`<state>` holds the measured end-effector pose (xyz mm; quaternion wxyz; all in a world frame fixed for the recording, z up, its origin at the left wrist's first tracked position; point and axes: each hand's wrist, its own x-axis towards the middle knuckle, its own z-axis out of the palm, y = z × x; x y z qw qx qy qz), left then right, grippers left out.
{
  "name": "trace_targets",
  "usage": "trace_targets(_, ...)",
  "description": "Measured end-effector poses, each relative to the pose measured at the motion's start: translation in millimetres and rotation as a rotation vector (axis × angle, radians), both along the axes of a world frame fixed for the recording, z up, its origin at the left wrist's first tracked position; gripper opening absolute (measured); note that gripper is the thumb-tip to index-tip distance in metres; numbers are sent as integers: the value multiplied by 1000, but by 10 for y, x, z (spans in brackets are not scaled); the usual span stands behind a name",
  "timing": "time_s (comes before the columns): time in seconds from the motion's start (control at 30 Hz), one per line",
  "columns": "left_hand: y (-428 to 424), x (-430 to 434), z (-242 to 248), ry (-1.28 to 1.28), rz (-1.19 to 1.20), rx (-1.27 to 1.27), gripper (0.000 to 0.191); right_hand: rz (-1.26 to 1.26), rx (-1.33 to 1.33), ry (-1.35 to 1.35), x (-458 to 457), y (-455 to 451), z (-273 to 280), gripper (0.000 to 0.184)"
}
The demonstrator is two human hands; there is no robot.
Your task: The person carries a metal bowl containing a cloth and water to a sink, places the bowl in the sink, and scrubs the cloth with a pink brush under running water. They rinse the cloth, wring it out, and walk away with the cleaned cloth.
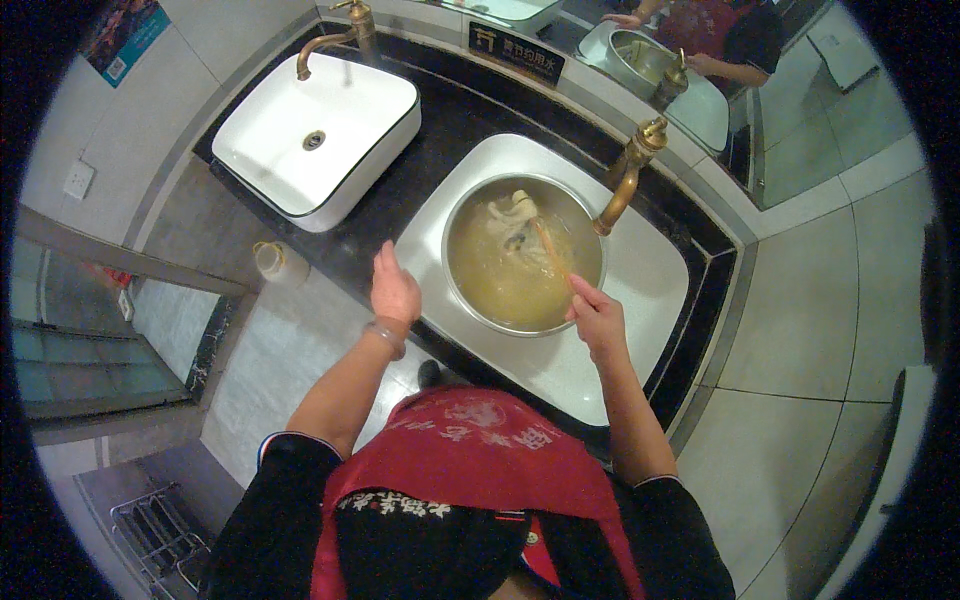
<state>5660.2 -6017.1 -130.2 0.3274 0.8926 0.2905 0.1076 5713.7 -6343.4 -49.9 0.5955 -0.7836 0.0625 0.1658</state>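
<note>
A round metal pot [459, 289] sits in the right-hand white washbasin [517, 371]. Murky yellowish liquid [499, 281] fills much of it. In the liquid, towards the far side, lies a pale, lumpy mass [514, 214] with a dark patch; what it is I cannot tell. My right hand [600, 319] grips a thin wooden stick [553, 251], perhaps chopsticks, over the pot's near right rim. Its far end reaches the pale mass. My left hand [396, 289] holds nothing and is held flat, fingers extended, beside the basin's left edge; contact with the edge is unclear.
A brass faucet [630, 172] leans over the pot's right rim. Another white basin [277, 135] with its own brass faucet [330, 41] stands left on the black countertop [442, 112]. A whitish plastic container [281, 264] stands below the counter's left edge. A mirror [802, 127] runs behind.
</note>
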Motion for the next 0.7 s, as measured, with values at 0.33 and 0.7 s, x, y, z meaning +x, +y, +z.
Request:
trace_targets(0.33, 16, -11, 12, -18, -13, 21, 56, -43, 181, -134, -249, -87, 824, 41)
trace_targets(0.7, 1, -14, 39, -8, 3, 33, 56, -4, 236, -389, -311, -149, 1451, 41)
